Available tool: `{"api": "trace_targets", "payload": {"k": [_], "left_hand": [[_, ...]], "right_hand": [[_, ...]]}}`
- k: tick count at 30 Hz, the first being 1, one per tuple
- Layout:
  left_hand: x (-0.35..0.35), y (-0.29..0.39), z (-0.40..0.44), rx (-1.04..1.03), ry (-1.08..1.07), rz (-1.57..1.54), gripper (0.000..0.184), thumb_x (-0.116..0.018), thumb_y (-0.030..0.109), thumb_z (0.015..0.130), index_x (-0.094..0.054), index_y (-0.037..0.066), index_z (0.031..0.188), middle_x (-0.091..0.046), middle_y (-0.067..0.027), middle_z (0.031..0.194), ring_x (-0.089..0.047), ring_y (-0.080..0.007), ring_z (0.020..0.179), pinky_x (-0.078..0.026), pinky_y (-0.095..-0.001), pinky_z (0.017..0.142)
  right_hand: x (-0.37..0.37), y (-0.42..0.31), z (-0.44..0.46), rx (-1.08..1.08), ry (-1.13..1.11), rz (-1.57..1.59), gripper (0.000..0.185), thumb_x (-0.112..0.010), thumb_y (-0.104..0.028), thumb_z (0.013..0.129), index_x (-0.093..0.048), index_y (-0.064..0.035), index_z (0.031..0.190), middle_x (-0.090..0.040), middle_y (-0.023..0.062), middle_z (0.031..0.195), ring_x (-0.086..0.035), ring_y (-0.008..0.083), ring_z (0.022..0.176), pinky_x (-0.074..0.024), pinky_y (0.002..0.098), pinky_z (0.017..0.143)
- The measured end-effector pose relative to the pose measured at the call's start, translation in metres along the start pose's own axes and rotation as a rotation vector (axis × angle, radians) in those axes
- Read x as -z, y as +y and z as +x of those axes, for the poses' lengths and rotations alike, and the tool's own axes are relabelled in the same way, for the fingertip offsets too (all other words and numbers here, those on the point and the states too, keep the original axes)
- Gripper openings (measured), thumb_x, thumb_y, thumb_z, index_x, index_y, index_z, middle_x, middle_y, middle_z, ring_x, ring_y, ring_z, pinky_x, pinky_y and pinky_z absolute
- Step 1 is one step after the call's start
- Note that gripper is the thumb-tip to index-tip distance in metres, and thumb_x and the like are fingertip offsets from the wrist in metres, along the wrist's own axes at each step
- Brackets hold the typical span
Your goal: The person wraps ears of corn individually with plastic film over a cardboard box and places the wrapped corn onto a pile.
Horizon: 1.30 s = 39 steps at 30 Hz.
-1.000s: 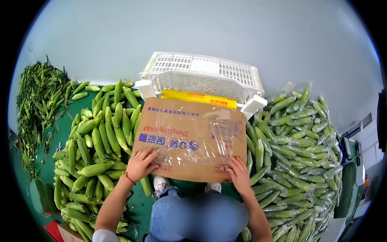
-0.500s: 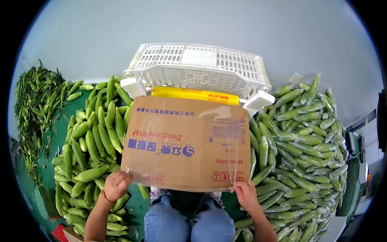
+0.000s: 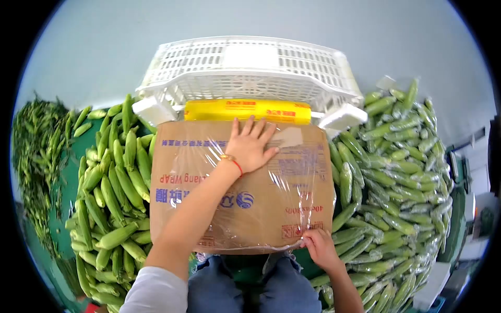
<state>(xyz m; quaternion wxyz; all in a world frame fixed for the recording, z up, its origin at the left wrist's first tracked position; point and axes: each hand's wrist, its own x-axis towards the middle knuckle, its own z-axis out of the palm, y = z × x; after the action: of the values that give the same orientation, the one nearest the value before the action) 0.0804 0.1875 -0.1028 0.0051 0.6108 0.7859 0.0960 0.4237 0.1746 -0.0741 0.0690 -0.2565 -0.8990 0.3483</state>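
At the box's near right corner: My right hand [image 3: 319, 250] pinches the hem of the clear plastic film [image 3: 284, 221], fingertips drawn together on it.
Across the far half: My left hand [image 3: 251, 148] lies palm down with fingers fanned, pressing on the film and gripping nothing; a red-and-gold bracelet [image 3: 227, 157] circles that wrist.
Film: It covers the top of the cardboard box [image 3: 167, 148], from its far side to the near edge, glossy and streaked with creases.
Handling: I judge that a light, steady pull at the pinched corner, with the left palm kept flat, suits thin film best; a hard tug on one corner could skew or tear it, and fingertips digging in could pucker it.
Box print: Red and blue lettering, "WRAP" among it, stands upside down to me.
Far edge: A yellow printed roll [image 3: 216, 110] lies just beyond my left fingertips, between two white blocks [image 3: 344, 118].
Behind the roll: A white plastic crate [image 3: 209, 81] stands near the pale wall [image 3: 235, 15].
To my left: Green-husked corn ears [image 3: 117, 190] are heaped without wrapping, leafy greens [image 3: 36, 161] farther out.
To my right: Film-wrapped corn ears [image 3: 399, 180] form a broad, shiny pile.
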Motion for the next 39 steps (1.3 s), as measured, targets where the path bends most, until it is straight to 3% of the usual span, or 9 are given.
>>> {"api": "trace_targets", "payload": {"k": [4,8,13,20,26,29,30,35,39], "left_hand": [[0.05,-0.005,0.021,0.034,-0.344,-0.132,0.064,-0.033,0.057,0.095,-0.034,0.022,0.148,-0.036,-0.0113,0.15,-0.029,-0.034,0.14,-0.014,-0.0602,0.114],[-0.01,-0.007,0.016,0.161,0.083,0.009,0.065,-0.033,0.056,0.095,-0.035,0.017,0.147,-0.04,-0.0133,0.147,-0.033,-0.0294,0.139,-0.017,-0.0556,0.115],[-0.001,0.005,0.0,0.107,0.129,0.08,0.059,-0.037,0.047,0.097,-0.035,0.016,0.147,-0.031,-0.0153,0.152,-0.029,-0.0345,0.14,-0.019,-0.057,0.113],[0.032,0.048,-0.182,0.03,0.0,0.071,0.058,-0.046,0.048,0.093,-0.039,0.025,0.145,-0.032,-0.0122,0.152,-0.027,-0.0384,0.14,-0.018,-0.0614,0.111],[0.029,0.045,-0.36,0.37,-0.034,0.212,0.06,-0.056,0.043,0.089,-0.039,0.026,0.145,-0.033,-0.0127,0.151,-0.028,-0.0406,0.139,-0.021,-0.0611,0.11],[-0.031,0.048,-0.463,0.743,-0.079,-0.176,0.068,-0.062,0.03,0.085,-0.035,0.014,0.145,-0.033,-0.0221,0.148,-0.039,-0.038,0.133,-0.035,-0.0514,0.105],[-0.048,0.046,-0.485,0.739,-0.048,-0.176,0.066,-0.063,0.027,0.084,-0.038,0.01,0.142,-0.043,-0.0234,0.14,-0.046,-0.0395,0.125,-0.04,-0.0479,0.101],[-0.134,-0.005,-0.443,1.19,0.148,-0.463,0.063,-0.064,0.027,0.083,-0.041,0.007,0.138,-0.056,-0.0259,0.119,-0.052,-0.0428,0.112,-0.043,-0.0471,0.097],[-0.167,-0.028,-0.387,1.539,-0.112,-0.575,0.103,-0.071,0.035,0.078,0.0,0.021,0.152,-0.04,-0.0273,0.137,-0.051,-0.0442,0.117,-0.042,-0.0484,0.1]], "right_hand": [[-0.003,0.007,0.0,0.0,0.003,-0.002,0.008,-0.056,-0.011,0.091,-0.058,-0.007,0.098,-0.067,0.0031,0.08,-0.06,0.0273,0.085,-0.0401,0.0389,0.08],[-0.004,0.013,-0.004,0.01,-0.003,0.004,0.007,-0.056,-0.012,0.091,-0.058,-0.0072,0.096,-0.067,0.0024,0.081,-0.06,0.0268,0.086,-0.0395,0.0381,0.08],[-0.006,0.014,-0.004,0.074,0.044,0.0,0.007,-0.055,-0.012,0.091,-0.057,-0.009,0.096,-0.066,0.0023,0.081,-0.06,0.0263,0.083,-0.0397,0.0389,0.077],[-0.007,0.019,-0.006,0.118,0.065,0.023,0.009,-0.056,-0.013,0.09,-0.058,-0.0072,0.097,-0.068,0.0028,0.077,-0.063,0.0271,0.08,-0.0413,0.0416,0.075],[-0.012,0.029,-0.002,0.186,0.041,0.047,0.004,-0.053,-0.004,0.092,-0.055,-0.002,0.096,-0.066,0.0105,0.072,-0.067,0.025,0.066,-0.0518,0.0368,0.063],[-0.016,0.029,-0.003,0.176,0.054,0.03,0.006,-0.051,-0.007,0.095,-0.055,-0.0041,0.098,-0.066,0.0093,0.072,-0.065,0.0233,0.064,-0.0506,0.0355,0.063],[-0.014,0.025,-0.002,0.155,0.029,0.021,0.006,-0.051,-0.007,0.096,-0.055,-0.0037,0.099,-0.066,0.01,0.073,-0.065,0.023,0.066,-0.0505,0.0347,0.062],[-0.01,0.001,-0.002,0.024,0.012,0.049,0.006,-0.052,-0.007,0.094,-0.054,-0.0029,0.098,-0.066,0.0129,0.073,-0.067,0.0292,0.068,-0.0517,0.0385,0.062],[-0.014,-0.003,-0.001,-0.075,0.022,0.055,0.007,-0.053,-0.01,0.095,-0.055,-0.0043,0.099,-0.066,0.0132,0.074,-0.067,0.0292,0.069,-0.0523,0.0387,0.062]]}}
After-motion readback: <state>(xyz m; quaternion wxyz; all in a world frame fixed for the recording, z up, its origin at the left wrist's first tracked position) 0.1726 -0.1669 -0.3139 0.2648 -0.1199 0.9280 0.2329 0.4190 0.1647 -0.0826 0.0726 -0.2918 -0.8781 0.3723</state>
